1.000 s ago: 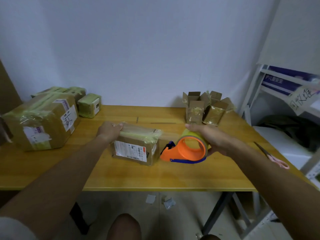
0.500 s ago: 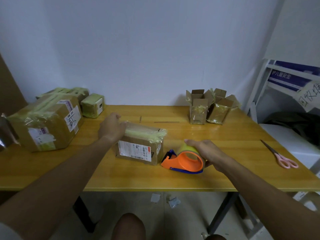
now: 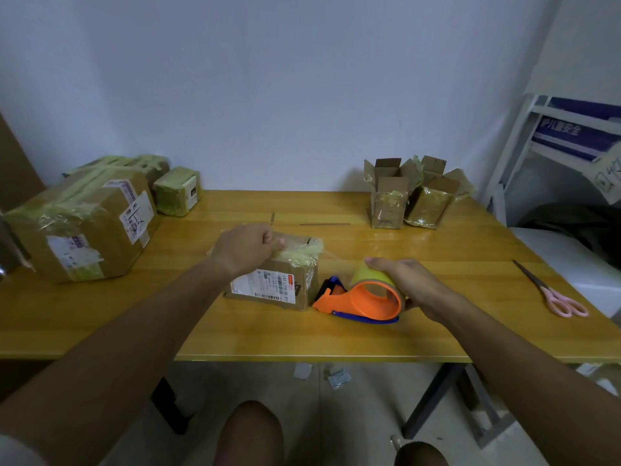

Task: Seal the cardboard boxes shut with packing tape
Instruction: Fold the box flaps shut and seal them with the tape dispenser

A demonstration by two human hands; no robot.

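Note:
A small cardboard box (image 3: 279, 284) with a white shipping label lies mid-table, its top covered in yellowish tape. My left hand (image 3: 243, 247) rests on the box's top left, fingers curled down onto the tape. Just right of the box an orange tape dispenser (image 3: 361, 299) with a yellow-green roll sits on the table. My right hand (image 3: 403, 284) grips the roll from the right, thumb over the top. A thin strip of tape runs from the box toward the dispenser.
Two open small boxes (image 3: 413, 193) stand at the back right. Taped boxes (image 3: 87, 220) are stacked at the left, a small one (image 3: 176, 195) behind them. Pink scissors (image 3: 554, 292) lie near the right edge of the wooden table (image 3: 336, 334). A white shelf (image 3: 554, 129) stands at the right.
My right hand has lowered the dispenser from above the box's right end to the table beside it. My left hand has slid along the box top toward its middle.

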